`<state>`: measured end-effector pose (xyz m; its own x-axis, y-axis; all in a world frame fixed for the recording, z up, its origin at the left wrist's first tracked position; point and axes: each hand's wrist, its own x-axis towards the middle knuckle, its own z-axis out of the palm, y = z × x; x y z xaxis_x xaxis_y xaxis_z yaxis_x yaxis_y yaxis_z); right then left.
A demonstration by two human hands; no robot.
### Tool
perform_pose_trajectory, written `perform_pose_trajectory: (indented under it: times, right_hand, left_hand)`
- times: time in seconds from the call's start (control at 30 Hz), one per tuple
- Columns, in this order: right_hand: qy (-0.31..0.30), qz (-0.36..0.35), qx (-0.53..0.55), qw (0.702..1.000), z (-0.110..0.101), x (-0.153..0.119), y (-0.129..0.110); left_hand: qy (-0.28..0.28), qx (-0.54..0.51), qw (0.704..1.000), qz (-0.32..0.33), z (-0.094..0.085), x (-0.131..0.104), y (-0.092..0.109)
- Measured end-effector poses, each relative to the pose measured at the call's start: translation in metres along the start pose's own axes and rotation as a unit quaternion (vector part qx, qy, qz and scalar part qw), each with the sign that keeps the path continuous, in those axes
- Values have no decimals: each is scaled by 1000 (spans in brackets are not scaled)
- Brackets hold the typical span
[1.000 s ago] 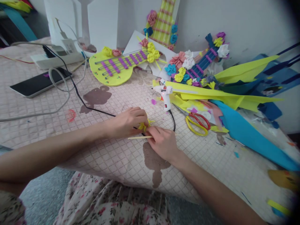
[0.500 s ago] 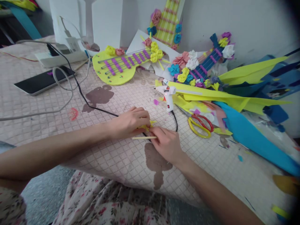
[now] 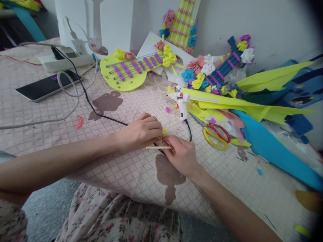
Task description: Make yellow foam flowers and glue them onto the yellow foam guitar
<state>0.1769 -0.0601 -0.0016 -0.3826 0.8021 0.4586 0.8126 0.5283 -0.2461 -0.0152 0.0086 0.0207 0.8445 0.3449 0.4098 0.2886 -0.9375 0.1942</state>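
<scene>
Close together over the quilted tablecloth, my two hands work at a small piece of yellow paper [image 3: 164, 131]. My left hand [image 3: 145, 131] has its fingers curled and pinched on the paper, most of which they hide. My right hand [image 3: 181, 152] is closed as well, its fingertips at the paper's right side. A thin wooden stick [image 3: 156, 147] sticks out leftward from between the right thumb and fingers, lying almost level. Just beyond the hands a white glue gun [image 3: 182, 104] stands with a small red light on.
Red-and-yellow-handled scissors [image 3: 216, 136] lie to the right, beside blue crepe paper [image 3: 272, 148] and yellow strips [image 3: 242, 101]. A yellow paper guitar [image 3: 128, 75] lies at the back. On the left are a phone [image 3: 47, 86], a power strip [image 3: 64, 63] and a black cord [image 3: 87, 95].
The stick in my right hand has shifted slightly to the right. Both hands stay close together at the yellow paper, with only small finger movements.
</scene>
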Motion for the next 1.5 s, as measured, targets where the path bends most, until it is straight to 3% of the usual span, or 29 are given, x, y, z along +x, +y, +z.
perform_pose_trajectory:
  times: [1.5]
  right_hand:
    - [28,-9,-30,999,-2,2,-3]
  left_hand:
    - [63,119,989,-65,4,-3,22]
